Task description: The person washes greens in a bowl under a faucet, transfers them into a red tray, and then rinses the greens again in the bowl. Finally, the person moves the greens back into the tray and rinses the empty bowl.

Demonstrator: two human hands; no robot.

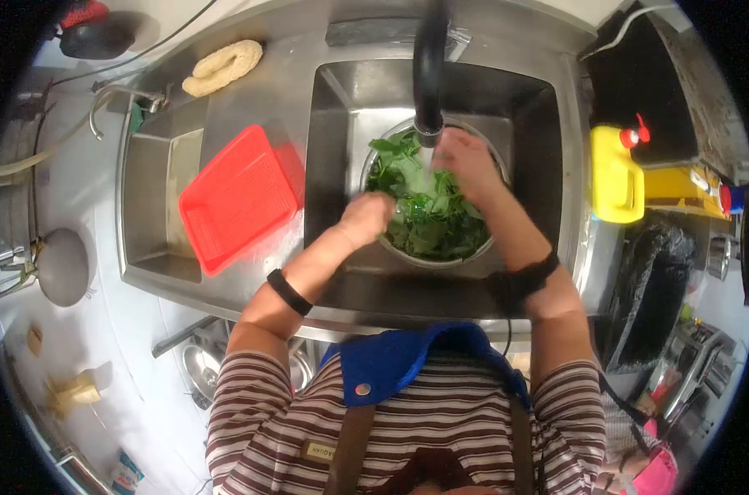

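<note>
Dark green leafy greens [436, 223] fill a round metal bowl [444, 263] that stands in the deep sink. Over it hangs a black faucet [429, 91], with a pale stream of water falling onto the leaves. My left hand [369, 217] is at the bowl's left side, its fingers curled closed at the edge of the greens. My right hand [471, 165] is over the bowl's upper right, close to the faucet's tip. Motion blurs its fingers, so their grip does not show.
A red plastic basket [238, 198] lies left of the sink [333, 124], partly over a smaller basin [184, 173]. A beige looped sponge [224, 68] rests on the counter behind. To the right stand a yellow jug [615, 177] and a black-lined bin [651, 297].
</note>
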